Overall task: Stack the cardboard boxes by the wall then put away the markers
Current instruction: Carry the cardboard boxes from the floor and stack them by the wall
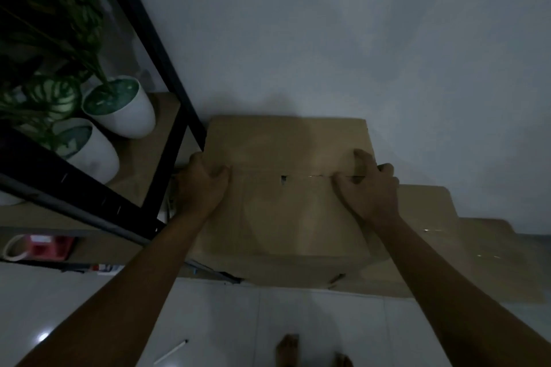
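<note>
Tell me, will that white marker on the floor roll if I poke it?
Probably. The marker looks thin and round, and the floor looks glossy and smooth. It should be light and stiff, so a sideways poke likely sends it rolling.

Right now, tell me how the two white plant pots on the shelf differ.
The farther white pot stands in full view beside the shelf's black frame; the nearer white pot is partly hidden behind a frame bar. The farther one's plant has long narrow leaves, the nearer one's round striped leaves. Both are white and upright.
</note>
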